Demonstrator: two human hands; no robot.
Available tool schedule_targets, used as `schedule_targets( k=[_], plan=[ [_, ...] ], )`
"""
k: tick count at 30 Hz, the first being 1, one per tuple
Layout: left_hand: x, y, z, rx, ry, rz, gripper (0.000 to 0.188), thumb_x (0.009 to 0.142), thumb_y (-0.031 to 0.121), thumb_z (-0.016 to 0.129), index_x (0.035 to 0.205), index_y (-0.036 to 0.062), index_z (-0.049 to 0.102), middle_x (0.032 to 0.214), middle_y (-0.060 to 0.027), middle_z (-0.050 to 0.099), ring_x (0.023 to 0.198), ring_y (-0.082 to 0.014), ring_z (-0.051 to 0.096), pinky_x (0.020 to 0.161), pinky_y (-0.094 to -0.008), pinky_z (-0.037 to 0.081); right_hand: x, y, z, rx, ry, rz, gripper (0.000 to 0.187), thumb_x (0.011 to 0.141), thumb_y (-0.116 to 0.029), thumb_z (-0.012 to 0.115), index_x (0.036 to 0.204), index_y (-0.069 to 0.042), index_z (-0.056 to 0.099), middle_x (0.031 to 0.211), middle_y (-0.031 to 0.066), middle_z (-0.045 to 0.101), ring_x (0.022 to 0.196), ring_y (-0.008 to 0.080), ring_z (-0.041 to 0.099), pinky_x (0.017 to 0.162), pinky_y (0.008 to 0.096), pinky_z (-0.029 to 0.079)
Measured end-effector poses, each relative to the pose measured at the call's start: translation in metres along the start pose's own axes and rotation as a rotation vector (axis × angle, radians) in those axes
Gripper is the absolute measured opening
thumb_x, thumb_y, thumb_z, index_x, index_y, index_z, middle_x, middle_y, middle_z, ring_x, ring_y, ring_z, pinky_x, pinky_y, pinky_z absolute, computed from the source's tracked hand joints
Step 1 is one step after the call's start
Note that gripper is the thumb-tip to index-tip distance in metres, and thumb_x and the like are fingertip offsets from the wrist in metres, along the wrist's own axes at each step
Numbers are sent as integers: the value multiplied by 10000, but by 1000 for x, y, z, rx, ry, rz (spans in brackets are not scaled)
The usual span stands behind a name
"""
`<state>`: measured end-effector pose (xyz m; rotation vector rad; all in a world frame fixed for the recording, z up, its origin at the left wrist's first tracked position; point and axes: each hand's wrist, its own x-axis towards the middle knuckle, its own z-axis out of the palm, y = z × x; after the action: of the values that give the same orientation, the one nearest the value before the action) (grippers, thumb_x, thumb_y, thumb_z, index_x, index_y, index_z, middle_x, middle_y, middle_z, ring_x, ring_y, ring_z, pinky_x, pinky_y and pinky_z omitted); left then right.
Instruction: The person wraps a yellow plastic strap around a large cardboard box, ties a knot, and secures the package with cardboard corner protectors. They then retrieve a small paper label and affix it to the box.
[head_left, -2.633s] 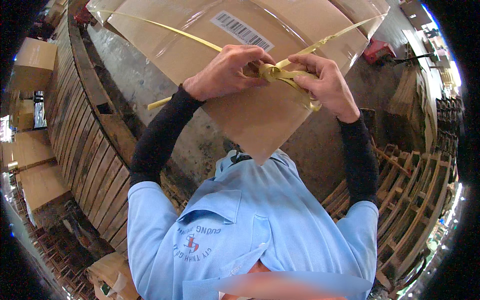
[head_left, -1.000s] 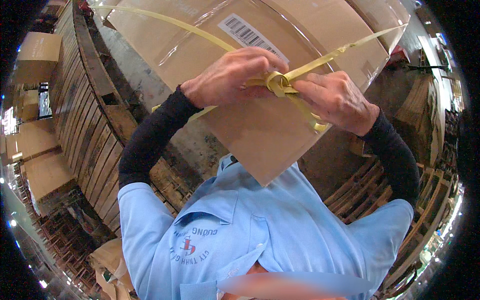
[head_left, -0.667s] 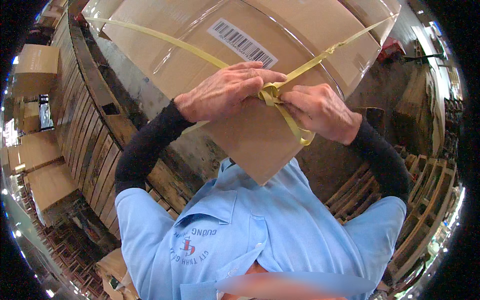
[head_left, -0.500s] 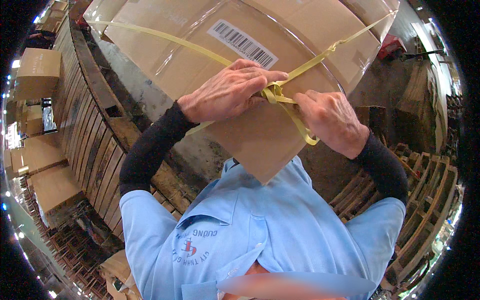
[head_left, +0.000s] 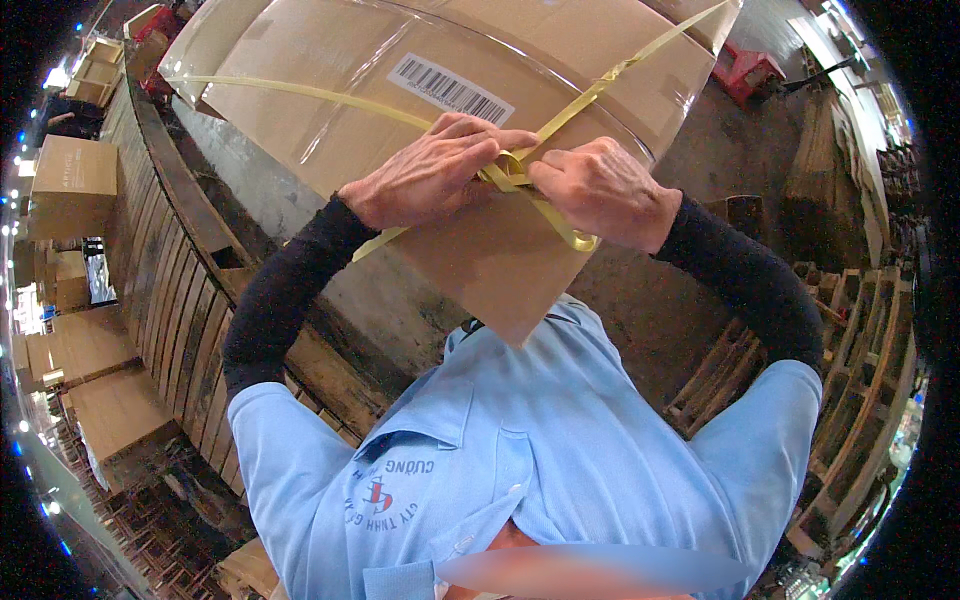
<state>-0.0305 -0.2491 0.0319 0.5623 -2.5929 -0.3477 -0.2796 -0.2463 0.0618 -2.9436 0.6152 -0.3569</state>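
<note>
A large cardboard box (head_left: 490,265) fills the upper middle, one corner toward my body and a white barcode label (head_left: 450,88) on top. Yellow packing strap (head_left: 598,88) runs across it from both sides and meets in a looped knot (head_left: 510,168) near that corner. My left hand (head_left: 425,172) lies over the strap at the knot's left, index finger stretched across, thumb and other fingers closed on the strap. On the other side, my right hand (head_left: 605,192) pinches the strap beside the knot. A loose loop of strap hangs below my right fingers.
A slatted wooden conveyor (head_left: 165,300) curves along the left, with a closed carton (head_left: 75,180) and more cartons (head_left: 120,405) beyond it. Wooden pallets (head_left: 845,370) are stacked at the right. A red object (head_left: 748,75) stands on the floor past the box.
Both hands, the box and the knot have shifted left and slightly up in view. My right hand has moved in closer to the knot and my left hand, drawing its fingers tighter.
</note>
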Motion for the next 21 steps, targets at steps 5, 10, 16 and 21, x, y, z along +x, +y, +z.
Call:
schedule_targets(
  k=[5, 10, 16, 21],
  plan=[
    [-5, 12, -4, -161, 90, -179, 447, 780, 44, 689, 1196, 41, 526, 1425, -109, 521, 1198, -341, 526, 1028, -442, 401, 5, -4, -12, -105, -31, -48, 108, 774, -119, 607, 761, -28, 552, 693, 137, 621, 652, 324, 664, 579, 418, 535],
    [-10, 22, -3, -44, 161, -124, 408, 806, 68, 690, 1182, 47, 531, 1348, -103, 588, 1197, -322, 555, 1008, -445, 420, 2, -4, -16, -27, -59, -36, 112, 765, -127, 614, 749, -27, 566, 681, 151, 624, 660, 336, 662, 582, 430, 526],
    [-20, 41, 4, 8, 154, -123, 390, 802, 120, 701, 1157, 60, 552, 1326, -88, 604, 1147, -280, 597, 1043, -444, 391, -19, -35, 6, 382, -32, 180, 130, 812, -123, 619, 785, -6, 569, 686, 210, 591, 673, 423, 606, 599, 473, 485],
    [-17, 60, 8, 31, 146, -168, 363, 755, 213, 728, 1038, 54, 565, 1237, -98, 648, 1085, -317, 612, 1001, -458, 428, -34, -73, 16, 497, 67, 414, 199, 881, -178, 568, 809, 7, 582, 712, 261, 617, 692, 452, 629, 646, 525, 501]
  ],
)
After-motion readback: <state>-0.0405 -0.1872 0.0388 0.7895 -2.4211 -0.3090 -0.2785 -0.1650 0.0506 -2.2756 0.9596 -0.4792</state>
